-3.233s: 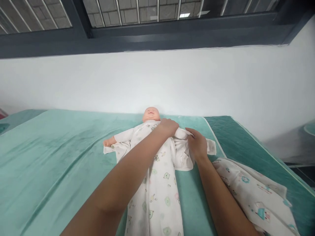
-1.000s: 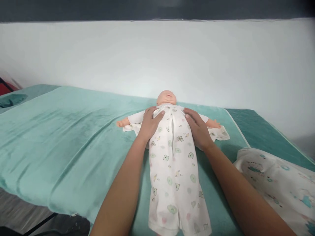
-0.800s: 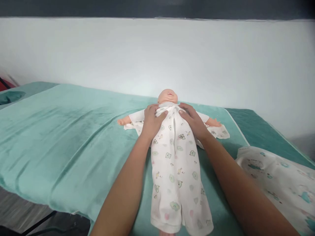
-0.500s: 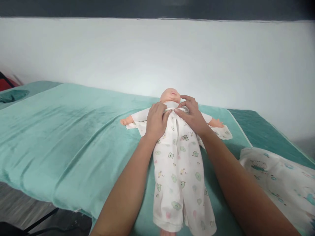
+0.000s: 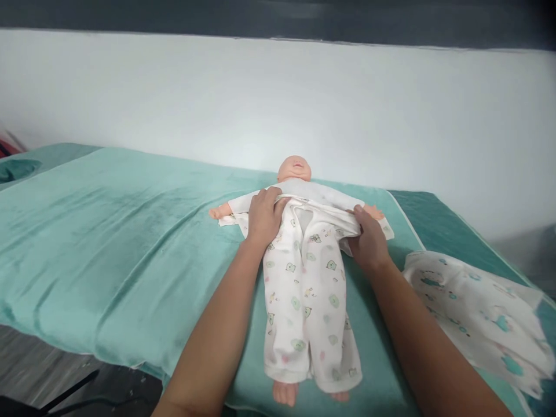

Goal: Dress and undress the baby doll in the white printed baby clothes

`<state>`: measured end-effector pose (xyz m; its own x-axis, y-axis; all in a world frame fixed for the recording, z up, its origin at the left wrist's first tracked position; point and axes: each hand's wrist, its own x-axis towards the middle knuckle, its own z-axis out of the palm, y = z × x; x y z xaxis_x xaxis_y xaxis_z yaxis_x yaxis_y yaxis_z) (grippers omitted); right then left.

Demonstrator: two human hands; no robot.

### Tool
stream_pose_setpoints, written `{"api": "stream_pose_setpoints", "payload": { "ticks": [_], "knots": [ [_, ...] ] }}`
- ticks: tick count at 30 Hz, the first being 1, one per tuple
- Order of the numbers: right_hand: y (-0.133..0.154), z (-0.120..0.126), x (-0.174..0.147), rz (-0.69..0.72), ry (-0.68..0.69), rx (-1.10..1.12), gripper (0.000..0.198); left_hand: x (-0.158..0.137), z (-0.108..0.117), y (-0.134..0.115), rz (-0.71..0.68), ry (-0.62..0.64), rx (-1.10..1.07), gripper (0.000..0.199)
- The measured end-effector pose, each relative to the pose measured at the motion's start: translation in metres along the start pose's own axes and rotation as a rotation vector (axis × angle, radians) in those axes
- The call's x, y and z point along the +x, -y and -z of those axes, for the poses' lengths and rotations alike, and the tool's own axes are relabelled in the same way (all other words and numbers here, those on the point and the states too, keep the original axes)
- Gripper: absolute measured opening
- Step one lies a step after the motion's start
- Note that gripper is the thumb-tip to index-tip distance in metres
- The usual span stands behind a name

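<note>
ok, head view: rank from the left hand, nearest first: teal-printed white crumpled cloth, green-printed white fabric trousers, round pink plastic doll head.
1. Green-printed trousers: touching the left hand.
2. Doll head: beyond it, toward the wall.
3. Teal-printed cloth: far right, past the right forearm.

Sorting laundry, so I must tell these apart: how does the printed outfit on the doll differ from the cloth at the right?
The outfit has mostly green prints; the cloth has mostly teal ones. The outfit lies spread along the doll; the cloth lies bunched, off to the right. The left hand and right hand touch the outfit; neither touches the cloth. Both are white with scattered prints.
</note>
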<state>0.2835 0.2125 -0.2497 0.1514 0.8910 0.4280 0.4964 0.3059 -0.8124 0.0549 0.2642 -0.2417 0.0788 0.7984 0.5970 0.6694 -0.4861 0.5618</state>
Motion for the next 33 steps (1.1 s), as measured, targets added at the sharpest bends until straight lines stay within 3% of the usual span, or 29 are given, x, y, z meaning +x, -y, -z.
{"api": "stream_pose_setpoints", "payload": {
  "ticks": [4, 11, 14, 20, 26, 33],
  "knots": [
    [-0.005, -0.001, -0.009, -0.165, 0.189, 0.111, 0.051, -0.006, 0.000, 0.004, 0.065, -0.053, -0.037, 0.017],
    [-0.009, 0.010, -0.017, -0.087, 0.396, 0.049, 0.034, -0.032, 0.010, 0.000, 0.092, -0.078, -0.059, 0.021],
    [-0.012, 0.012, -0.021, -0.109, 0.435, 0.067, 0.041, -0.053, 0.019, -0.008, 0.122, -0.051, -0.102, 0.024],
    [0.003, 0.007, -0.029, -0.134, 0.317, -0.103, 0.036, -0.090, 0.036, -0.021, 0.206, -0.002, -0.145, 0.029],
    [0.007, 0.001, -0.043, -0.129, 0.109, -0.204, 0.028, -0.108, 0.042, -0.027, 0.259, 0.015, -0.211, 0.032],
    [0.012, -0.004, -0.055, -0.087, -0.028, -0.247, 0.018, -0.129, 0.049, -0.037, 0.293, 0.015, -0.233, 0.031]
  ]
}}
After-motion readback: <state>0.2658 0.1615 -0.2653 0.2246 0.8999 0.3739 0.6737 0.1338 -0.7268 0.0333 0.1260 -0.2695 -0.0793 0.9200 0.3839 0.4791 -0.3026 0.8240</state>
